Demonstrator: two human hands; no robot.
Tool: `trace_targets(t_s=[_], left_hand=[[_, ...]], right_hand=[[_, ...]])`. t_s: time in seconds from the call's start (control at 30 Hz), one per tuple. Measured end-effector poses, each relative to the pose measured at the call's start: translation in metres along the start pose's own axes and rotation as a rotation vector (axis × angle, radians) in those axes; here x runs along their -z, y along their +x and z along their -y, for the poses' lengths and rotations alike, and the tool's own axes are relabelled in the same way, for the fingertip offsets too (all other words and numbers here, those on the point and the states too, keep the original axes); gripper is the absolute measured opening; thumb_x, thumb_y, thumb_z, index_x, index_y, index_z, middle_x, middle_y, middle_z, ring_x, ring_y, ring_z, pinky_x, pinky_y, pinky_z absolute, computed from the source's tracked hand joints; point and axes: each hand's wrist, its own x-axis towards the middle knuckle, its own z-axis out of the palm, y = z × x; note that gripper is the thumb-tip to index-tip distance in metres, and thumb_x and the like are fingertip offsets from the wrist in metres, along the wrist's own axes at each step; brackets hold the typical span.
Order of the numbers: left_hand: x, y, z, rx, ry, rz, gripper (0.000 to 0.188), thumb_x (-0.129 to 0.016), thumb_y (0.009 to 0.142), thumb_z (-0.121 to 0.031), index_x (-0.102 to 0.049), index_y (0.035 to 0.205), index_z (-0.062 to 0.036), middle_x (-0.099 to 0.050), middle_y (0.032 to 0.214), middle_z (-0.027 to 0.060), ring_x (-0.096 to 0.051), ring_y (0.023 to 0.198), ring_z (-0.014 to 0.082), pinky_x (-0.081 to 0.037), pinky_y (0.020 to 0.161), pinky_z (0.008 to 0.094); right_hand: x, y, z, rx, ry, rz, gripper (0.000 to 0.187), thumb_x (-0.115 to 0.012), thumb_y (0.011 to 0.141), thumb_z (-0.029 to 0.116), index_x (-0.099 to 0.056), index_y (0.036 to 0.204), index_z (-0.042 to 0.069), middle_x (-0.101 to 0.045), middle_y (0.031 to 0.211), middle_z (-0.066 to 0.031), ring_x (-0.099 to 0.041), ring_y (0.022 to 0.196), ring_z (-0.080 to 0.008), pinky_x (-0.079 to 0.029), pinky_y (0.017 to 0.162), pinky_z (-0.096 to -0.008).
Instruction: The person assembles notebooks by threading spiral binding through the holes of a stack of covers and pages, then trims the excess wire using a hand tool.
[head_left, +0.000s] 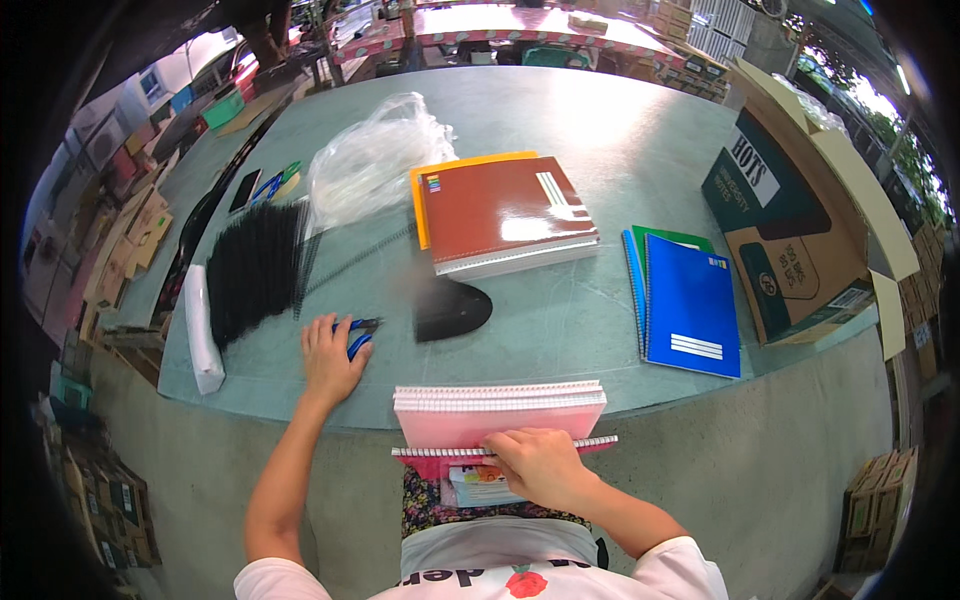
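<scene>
My left hand (333, 362) rests at the table's near edge with its fingers curled round blue-handled pliers (358, 338), their dark jaws pointing right. In front of my body, my right hand (540, 466) grips a spiral notebook (430, 455) with a dark pink cover by its white coil edge. Just beyond it, against the table edge, stands a stack of pink spiral notebooks (480, 425), coils upward. Part of the held notebook is hidden by my hand. A black rounded flat piece (452, 308) lies beyond the stack, partly blurred.
Black plastic coils (258, 265) lie at left beside a white roll (203, 330). Behind are a clear plastic bag (375, 160) and a stack of brown-covered notebooks (510, 210). Blue notebooks (692, 300) lie right, near an open carton (790, 230). A phone (245, 190) sits far left.
</scene>
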Motion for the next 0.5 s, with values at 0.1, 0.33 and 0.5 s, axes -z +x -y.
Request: trace_targets(t_s=[0.1, 0.33, 0.5], left_hand=[[0.017, -0.014, -0.008, 0.024, -0.165, -0.159, 0.029, -0.06, 0.083, -0.025, -0.058, 0.102, -0.0041, -0.055, 0.104, 0.0141, -0.048, 0.101, 0.0297, -0.034, 0.092, 0.0429], [0.067, -0.129, -0.082, -0.262, -0.772, -0.046, 0.013, -0.058, 0.082, -0.016, -0.056, 0.08, -0.0041, -0.056, 0.078, 0.0069, -0.054, 0.07, 0.0231, -0.043, 0.063, 0.0393], [0.039, -0.144, -0.156, -0.382, -0.421, 0.255, 0.032, -0.057, 0.073, -0.009, -0.061, 0.105, -0.0049, -0.058, 0.099, 0.007, -0.055, 0.095, 0.0257, -0.045, 0.08, 0.0389]], right_hand=[[-0.009, 0.004, -0.008, 0.01, -0.016, -0.126, 0.021, -0.062, 0.069, 0.007, -0.063, 0.09, 0.009, -0.064, 0.074, -0.0072, -0.063, 0.067, -0.0252, -0.048, 0.057, -0.037], [-0.003, 0.008, -0.007, 0.037, -0.06, -0.093, 0.025, -0.064, 0.065, 0.005, -0.063, 0.089, 0.009, -0.064, 0.074, -0.0069, -0.063, 0.066, -0.0246, -0.048, 0.055, -0.0352], [-0.017, 0.005, -0.002, 0.122, -0.061, -0.117, 0.023, -0.064, 0.064, 0.004, -0.061, 0.087, 0.008, -0.064, 0.074, -0.0066, -0.062, 0.065, -0.0242, -0.048, 0.056, -0.0347]])
